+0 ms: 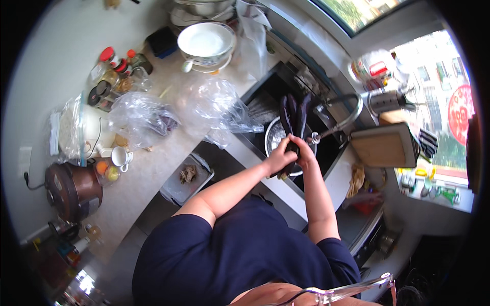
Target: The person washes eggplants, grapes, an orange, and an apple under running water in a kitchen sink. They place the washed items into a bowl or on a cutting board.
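Note:
Over the dark sink (326,158), my left hand (279,157) and my right hand (305,152) are closed together around a bunch of long, dark purple eggplants (292,115). Their far ends fan out away from me, and stem ends stick out below my hands. A round metal basin (271,136) sits in the sink under them, partly hidden by the eggplants and my hands. The spray head of the faucet (356,113) is close to the right of my hands; whether water runs from it I cannot tell.
Left of the sink, clear plastic bags (204,104) lie on the counter, with a white bowl (206,41) beyond. Jars (122,66), a mug (121,157) and a brown cooker (74,189) stand farther left. A waste bin (196,178) is below; a cutting board (385,145) stands right.

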Demonstrator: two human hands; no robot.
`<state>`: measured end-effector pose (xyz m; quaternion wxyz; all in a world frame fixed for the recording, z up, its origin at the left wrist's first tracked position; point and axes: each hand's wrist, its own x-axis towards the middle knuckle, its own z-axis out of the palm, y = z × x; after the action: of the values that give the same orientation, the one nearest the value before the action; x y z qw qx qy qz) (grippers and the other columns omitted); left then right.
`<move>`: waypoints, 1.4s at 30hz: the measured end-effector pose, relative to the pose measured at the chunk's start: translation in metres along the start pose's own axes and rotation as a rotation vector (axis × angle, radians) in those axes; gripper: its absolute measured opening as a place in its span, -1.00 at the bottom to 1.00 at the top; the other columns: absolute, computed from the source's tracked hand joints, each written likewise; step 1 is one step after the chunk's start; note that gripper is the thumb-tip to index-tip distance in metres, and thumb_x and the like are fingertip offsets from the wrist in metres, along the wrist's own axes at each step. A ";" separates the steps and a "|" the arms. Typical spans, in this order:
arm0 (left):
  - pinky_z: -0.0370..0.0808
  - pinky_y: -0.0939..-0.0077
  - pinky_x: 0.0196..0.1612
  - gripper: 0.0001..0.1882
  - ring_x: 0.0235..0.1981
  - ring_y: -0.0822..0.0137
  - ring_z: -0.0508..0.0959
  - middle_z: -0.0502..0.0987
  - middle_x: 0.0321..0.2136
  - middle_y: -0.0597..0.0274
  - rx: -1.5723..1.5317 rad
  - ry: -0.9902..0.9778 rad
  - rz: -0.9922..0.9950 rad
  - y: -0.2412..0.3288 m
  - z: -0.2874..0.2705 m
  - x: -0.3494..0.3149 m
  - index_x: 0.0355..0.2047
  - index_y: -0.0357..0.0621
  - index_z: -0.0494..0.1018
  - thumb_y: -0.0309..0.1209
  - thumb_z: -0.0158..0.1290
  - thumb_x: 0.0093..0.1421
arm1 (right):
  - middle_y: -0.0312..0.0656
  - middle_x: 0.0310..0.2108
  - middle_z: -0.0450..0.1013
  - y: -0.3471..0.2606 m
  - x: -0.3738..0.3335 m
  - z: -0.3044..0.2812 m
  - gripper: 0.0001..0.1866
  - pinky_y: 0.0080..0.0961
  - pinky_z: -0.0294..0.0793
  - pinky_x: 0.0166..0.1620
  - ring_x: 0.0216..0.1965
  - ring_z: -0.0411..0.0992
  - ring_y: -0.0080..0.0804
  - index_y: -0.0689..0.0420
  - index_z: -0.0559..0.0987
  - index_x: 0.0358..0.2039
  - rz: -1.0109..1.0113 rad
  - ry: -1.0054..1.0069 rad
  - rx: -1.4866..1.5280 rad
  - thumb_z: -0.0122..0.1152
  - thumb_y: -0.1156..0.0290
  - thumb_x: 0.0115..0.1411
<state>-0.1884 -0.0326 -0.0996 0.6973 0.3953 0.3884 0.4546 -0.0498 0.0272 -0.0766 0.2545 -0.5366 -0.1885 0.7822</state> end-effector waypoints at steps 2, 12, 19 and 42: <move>0.19 0.47 0.04 -0.24 -0.03 0.37 0.35 0.34 -0.01 0.22 -0.308 0.030 -0.193 0.013 -0.014 0.003 0.30 -0.07 -0.10 -0.09 -0.08 0.20 | -0.18 -0.34 0.47 -0.009 -0.020 0.018 -0.62 -0.50 0.49 -0.27 -0.37 0.48 -0.37 0.19 0.43 -0.14 -0.126 -0.051 -0.077 0.27 0.36 0.04; 0.10 0.35 0.17 -0.20 0.18 0.33 0.19 0.16 0.20 0.20 -0.264 0.042 -0.345 0.033 0.000 0.004 0.32 -0.03 -0.14 0.02 -0.07 0.21 | 0.05 -0.18 0.48 -0.008 -0.035 0.032 -0.20 -0.32 0.46 -0.10 -0.15 0.49 -0.11 0.17 0.27 0.11 -0.514 0.446 -1.090 0.34 0.24 -0.17; 0.25 0.46 0.08 -0.46 0.05 0.36 0.34 0.35 0.07 0.16 -0.152 0.011 -0.357 0.019 -0.016 0.026 0.18 -0.22 0.19 -0.28 -0.03 0.23 | 0.10 -0.16 0.48 0.000 -0.028 0.013 -0.12 -0.25 0.44 -0.05 -0.12 0.47 0.01 0.09 0.22 0.19 -0.411 0.623 -1.283 0.28 0.22 -0.22; 0.31 0.59 -0.65 -0.62 -0.64 0.50 0.39 0.44 -0.54 0.29 0.487 1.045 -0.024 0.223 -0.322 0.047 -0.17 -0.19 0.39 -0.13 0.00 0.18 | 0.07 -0.26 0.52 0.014 -0.054 -0.007 -0.11 -0.26 0.48 -0.10 -0.19 0.50 -0.01 0.15 0.22 0.17 -0.093 0.658 -1.635 0.25 0.20 -0.25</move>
<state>-0.5384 0.1361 -0.0311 0.3070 0.2631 0.7793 0.4788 -0.0298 -0.0167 -0.0470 -0.1362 -0.7404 -0.6281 0.1971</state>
